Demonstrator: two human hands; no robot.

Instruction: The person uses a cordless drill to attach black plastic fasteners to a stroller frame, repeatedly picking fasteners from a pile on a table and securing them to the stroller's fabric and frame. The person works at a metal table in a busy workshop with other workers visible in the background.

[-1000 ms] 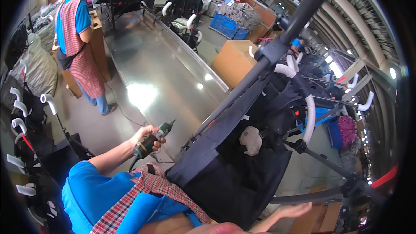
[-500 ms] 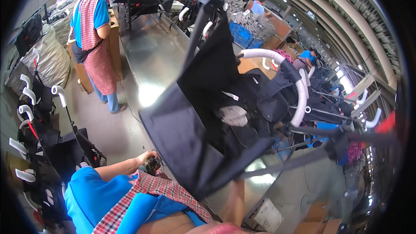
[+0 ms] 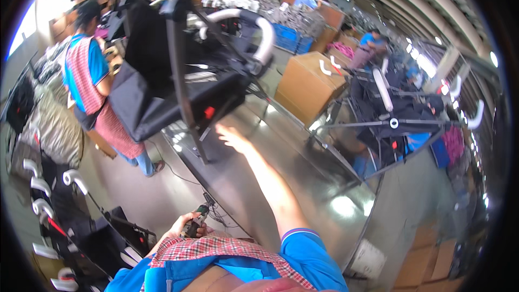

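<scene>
My left hand (image 3: 185, 226) is wrapped round a dark green and black power screwdriver (image 3: 201, 213), held low in front of my checked apron. My right arm reaches far out over the metal worktable (image 3: 270, 176). At its end my right hand (image 3: 233, 138) is open, fingers spread, just short of a black stroller (image 3: 157, 89). No contact between them shows. The stroller has a black fabric canopy, dark frame tubes, a white padded bar (image 3: 265, 35) and a small red part (image 3: 209, 112). It is tilted, on the far left part of the worktable.
Another folded-looking black stroller (image 3: 394, 124) stands at the table's right side. A cardboard box (image 3: 308, 84) is beyond the table. Several strollers with white handles (image 3: 74, 178) line the left. A co-worker in a checked apron (image 3: 81, 75) stands far left. A cable (image 3: 181, 176) trails by the table edge.
The stroller has moved from right in front of me to the far left along the worktable. My right hand has come out from beneath it and reaches forward, open. The screwdriver stays in my left.
</scene>
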